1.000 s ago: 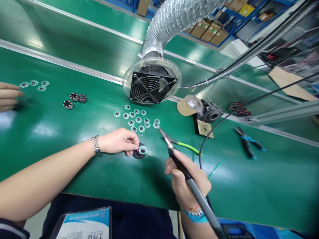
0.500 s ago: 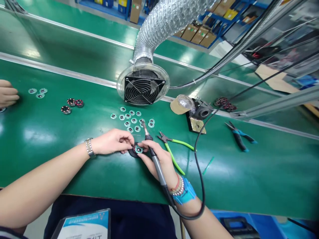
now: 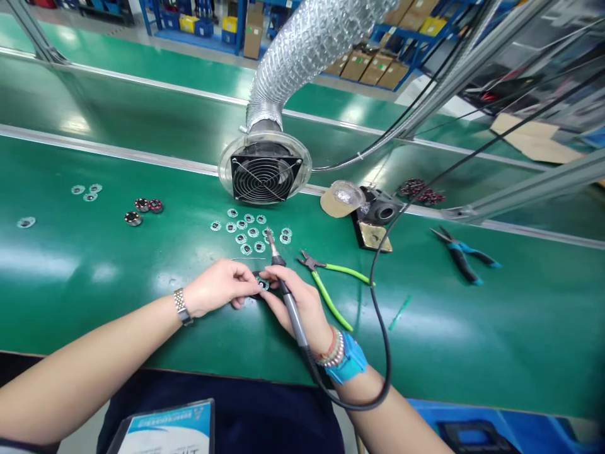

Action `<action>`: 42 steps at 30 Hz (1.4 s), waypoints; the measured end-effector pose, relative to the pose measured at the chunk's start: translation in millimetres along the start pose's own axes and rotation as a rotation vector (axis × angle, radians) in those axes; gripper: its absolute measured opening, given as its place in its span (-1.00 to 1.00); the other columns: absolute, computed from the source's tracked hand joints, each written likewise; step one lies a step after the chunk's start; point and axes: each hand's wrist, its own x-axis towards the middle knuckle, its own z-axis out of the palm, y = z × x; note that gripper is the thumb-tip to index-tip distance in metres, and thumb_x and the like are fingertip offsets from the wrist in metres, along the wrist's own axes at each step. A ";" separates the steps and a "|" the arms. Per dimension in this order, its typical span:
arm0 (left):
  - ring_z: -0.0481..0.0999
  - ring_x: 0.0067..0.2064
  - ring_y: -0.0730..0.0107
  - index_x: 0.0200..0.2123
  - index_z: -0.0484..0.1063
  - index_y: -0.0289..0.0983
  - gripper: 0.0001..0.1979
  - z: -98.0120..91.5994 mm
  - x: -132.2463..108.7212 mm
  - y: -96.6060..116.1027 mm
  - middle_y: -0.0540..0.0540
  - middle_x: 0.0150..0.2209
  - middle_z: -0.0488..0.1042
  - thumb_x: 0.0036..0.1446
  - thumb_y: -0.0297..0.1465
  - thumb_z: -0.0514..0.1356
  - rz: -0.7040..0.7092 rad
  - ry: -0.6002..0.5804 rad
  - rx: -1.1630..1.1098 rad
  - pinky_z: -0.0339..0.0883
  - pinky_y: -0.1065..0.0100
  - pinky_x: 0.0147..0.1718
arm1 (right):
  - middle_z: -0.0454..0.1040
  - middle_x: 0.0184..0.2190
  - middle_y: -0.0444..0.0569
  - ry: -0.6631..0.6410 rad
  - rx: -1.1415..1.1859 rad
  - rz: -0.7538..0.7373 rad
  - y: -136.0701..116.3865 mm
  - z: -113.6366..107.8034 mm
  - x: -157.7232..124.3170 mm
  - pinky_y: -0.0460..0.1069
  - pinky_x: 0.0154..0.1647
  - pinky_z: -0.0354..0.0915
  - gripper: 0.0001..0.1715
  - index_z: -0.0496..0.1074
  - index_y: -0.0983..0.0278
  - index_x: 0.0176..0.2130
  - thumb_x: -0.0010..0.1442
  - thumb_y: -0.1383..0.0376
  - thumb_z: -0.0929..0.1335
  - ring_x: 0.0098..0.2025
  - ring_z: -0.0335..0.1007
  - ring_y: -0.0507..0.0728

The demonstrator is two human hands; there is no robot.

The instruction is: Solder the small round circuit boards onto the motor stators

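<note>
My left hand [image 3: 221, 289] has thumb and fingers pinched at the left edge of a small round circuit board [image 3: 263, 285], partly covering it. The board sits over a dark round piece, mostly hidden by the fingers. My right hand [image 3: 302, 302] holds a soldering iron [image 3: 293, 313] across the palm, its tip pointing up and away. The right thumb and forefinger also touch the board from the right side. A thin strand of solder wire [image 3: 250, 258] lies just beyond the fingertips. Several loose round boards [image 3: 241, 239] lie past it.
Green-handled cutters [image 3: 326, 293] lie right of my right hand, and blue-handled pliers [image 3: 459, 253] farther right. A fume extractor fan [image 3: 266, 178] hangs ahead. The soldering iron stand [image 3: 373, 233] is behind the cutters. Motor stators [image 3: 133, 218] sit at left. The iron's cable [image 3: 385, 340] loops at right.
My left fingers have moved right, over the circuit board, covering more of it. Another person's hand at the far left has gone out of view, and a round board shows there. The view has shifted slightly.
</note>
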 end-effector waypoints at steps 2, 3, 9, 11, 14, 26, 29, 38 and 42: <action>0.33 -0.58 0.58 -0.46 0.36 -0.35 -0.81 4.0 -3.3 -1.2 0.06 -0.60 0.34 -0.08 -0.32 0.22 -0.029 0.020 -0.077 0.27 0.47 -0.54 | 0.42 -0.24 -0.05 -0.004 0.001 -0.007 0.0 0.1 -0.3 -0.03 -0.18 0.36 -0.60 0.24 0.20 -0.05 0.09 0.44 0.32 -0.25 0.39 0.06; 0.35 -0.57 0.57 -0.42 0.36 -0.35 -0.80 5.5 -5.2 -2.2 0.06 -0.58 0.35 -0.10 -0.34 0.23 -0.027 0.025 -0.119 0.29 0.47 -0.53 | 0.42 -0.24 -0.04 -0.005 0.004 -0.010 0.0 0.2 -0.5 -0.03 -0.18 0.36 -0.60 0.24 0.20 -0.05 0.09 0.44 0.32 -0.24 0.39 0.06; 0.38 -0.55 0.59 -0.39 0.34 -0.34 -0.82 10.6 -11.1 -7.6 0.06 -0.56 0.38 -0.08 -0.40 0.23 -0.005 0.124 -0.199 0.32 0.48 -0.49 | 0.43 -0.23 -0.02 0.015 0.018 -0.035 1.5 2.3 -1.6 -0.02 -0.18 0.37 -0.60 0.24 0.22 -0.05 0.10 0.45 0.31 -0.25 0.39 0.07; 0.37 -0.56 0.59 -0.42 0.35 -0.36 -0.86 12.5 -9.9 -7.4 0.05 -0.58 0.38 -0.06 -0.40 0.21 0.003 0.138 -0.178 0.32 0.49 -0.50 | 0.43 -0.24 -0.01 0.016 0.018 -0.043 1.1 2.3 -1.1 -0.02 -0.19 0.37 -0.60 0.24 0.23 -0.05 0.10 0.46 0.31 -0.25 0.38 0.07; 0.35 -0.58 0.60 -0.46 0.36 -0.36 -0.88 14.9 -7.2 -5.8 0.05 -0.60 0.37 -0.04 -0.40 0.19 -0.009 0.157 -0.173 0.31 0.50 -0.53 | 0.42 -0.25 0.01 0.023 0.003 -0.066 -1.8 -0.5 0.3 0.01 -0.21 0.36 -0.59 0.25 0.24 -0.05 0.09 0.45 0.32 -0.25 0.36 0.09; 0.36 -0.61 0.60 -0.49 0.33 -0.35 -0.89 14.9 -5.6 -7.3 0.05 -0.64 0.38 -0.03 -0.41 0.19 -0.050 0.178 -0.232 0.30 0.52 -0.56 | 0.44 -0.31 0.02 0.082 -0.018 -0.230 -6.6 -1.5 2.8 0.08 -0.18 0.34 -0.63 0.32 0.24 -0.12 0.07 0.54 0.27 -0.18 0.29 0.15; 0.38 -0.60 0.59 -0.46 0.33 -0.35 -0.88 14.6 -6.4 -8.5 0.03 -0.64 0.40 -0.01 -0.40 0.18 -0.048 0.170 -0.244 0.31 0.51 -0.53 | 0.44 -0.31 0.02 0.089 -0.013 -0.226 -6.2 -1.4 3.0 0.08 -0.19 0.34 -0.64 0.32 0.25 -0.13 0.07 0.54 0.27 -0.18 0.29 0.15; 0.39 -0.56 0.56 -0.42 0.33 -0.35 -0.84 14.6 -7.8 -11.6 0.01 -0.60 0.41 0.02 -0.34 0.17 -0.012 0.153 -0.291 0.32 0.47 -0.47 | 0.45 -0.33 0.02 0.088 0.026 -0.223 -7.1 -1.1 3.2 0.07 -0.17 0.33 -0.61 0.31 0.27 -0.11 0.06 0.56 0.28 -0.18 0.29 0.14; 0.39 -0.54 0.55 -0.40 0.32 -0.34 -0.80 15.6 -9.4 -12.3 0.01 -0.58 0.41 0.01 -0.30 0.18 -0.009 0.145 -0.279 0.31 0.46 -0.46 | 0.45 -0.32 0.00 0.088 0.021 -0.199 -7.5 -1.2 2.8 0.07 -0.19 0.34 -0.65 0.31 0.25 -0.13 0.08 0.53 0.27 -0.19 0.30 0.13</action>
